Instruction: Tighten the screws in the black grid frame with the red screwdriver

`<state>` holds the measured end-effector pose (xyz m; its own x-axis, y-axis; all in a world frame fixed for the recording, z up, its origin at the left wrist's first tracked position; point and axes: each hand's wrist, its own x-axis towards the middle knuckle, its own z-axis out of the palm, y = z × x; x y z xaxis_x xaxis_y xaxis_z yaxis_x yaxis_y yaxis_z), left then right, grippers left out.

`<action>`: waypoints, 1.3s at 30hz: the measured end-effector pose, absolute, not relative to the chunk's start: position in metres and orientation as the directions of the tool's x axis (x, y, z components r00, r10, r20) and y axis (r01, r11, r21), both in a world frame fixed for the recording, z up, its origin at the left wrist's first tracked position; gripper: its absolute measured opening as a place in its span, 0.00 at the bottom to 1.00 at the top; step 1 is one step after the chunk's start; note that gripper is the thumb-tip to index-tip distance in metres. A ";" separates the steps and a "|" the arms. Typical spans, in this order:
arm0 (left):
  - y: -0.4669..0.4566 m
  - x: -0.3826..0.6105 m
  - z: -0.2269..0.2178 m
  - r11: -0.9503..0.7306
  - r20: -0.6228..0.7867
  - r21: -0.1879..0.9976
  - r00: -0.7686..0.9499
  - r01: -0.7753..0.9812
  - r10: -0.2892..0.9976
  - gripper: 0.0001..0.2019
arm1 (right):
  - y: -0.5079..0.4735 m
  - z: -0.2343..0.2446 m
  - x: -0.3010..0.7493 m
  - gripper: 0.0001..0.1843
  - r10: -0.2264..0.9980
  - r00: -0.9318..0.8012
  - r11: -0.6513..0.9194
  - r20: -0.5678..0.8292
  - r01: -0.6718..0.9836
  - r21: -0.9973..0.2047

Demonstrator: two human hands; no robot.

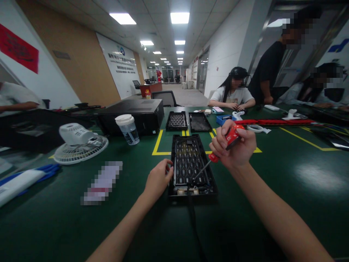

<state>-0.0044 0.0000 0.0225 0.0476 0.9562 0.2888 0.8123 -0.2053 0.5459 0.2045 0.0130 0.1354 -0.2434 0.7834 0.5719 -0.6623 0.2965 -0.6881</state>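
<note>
On the green counter (272,189), just in front of the person, lies an open black case (191,165) with rows of small cells inside, a dark cable running from its near end toward the camera. The left hand (158,178) rests against the case's left edge, fingers curled closed on the rim. The right hand (234,145) hovers above the case's right side, closed around the red handle of a screwdriver (222,147); the thin shaft slants down and left, its tip reaching the cells near the case's lower middle.

Beyond the case, inside yellow floor-tape lines, sit two more black trays (188,121) side by side. To the left stand a clear cup (128,129) with a white lid, a white desk fan (79,143) lying tilted, and a big black box (136,112) behind them. A blue-and-white bundle (24,180) lies at the far left edge.

Across the counter on the right, a seated person in white (233,95) keeps both hands on the surface, another in black (268,71) stands beside, and a third person (313,92) sits at the far right. A red strip (275,122) lies before them.
</note>
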 end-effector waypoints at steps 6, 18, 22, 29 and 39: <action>0.000 -0.009 0.016 -0.057 0.229 0.301 -0.014 0.952 0.973 0.18 | 0.027 0.134 0.184 0.09 0.757 -0.317 0.250 0.571 -0.667 -0.702; 0.003 -0.005 0.006 -0.036 0.053 0.115 0.030 0.993 0.998 0.20 | 0.045 0.115 0.137 0.06 0.683 -0.493 0.162 0.538 -0.616 -0.771; 0.004 -0.004 0.004 -0.018 0.038 0.074 0.015 0.997 0.999 0.20 | 0.046 0.108 0.130 0.05 0.673 -0.520 0.149 0.527 -0.602 -0.784; 0.005 -0.006 0.000 -0.036 0.052 0.066 0.033 0.997 0.998 0.21 | 0.044 0.099 0.122 0.05 0.668 -0.546 0.130 0.505 -0.583 -0.802; 0.004 -0.006 0.000 -0.049 0.058 0.069 0.045 0.996 0.997 0.20 | 0.043 0.092 0.120 0.04 0.680 -0.533 0.144 0.503 -0.576 -0.805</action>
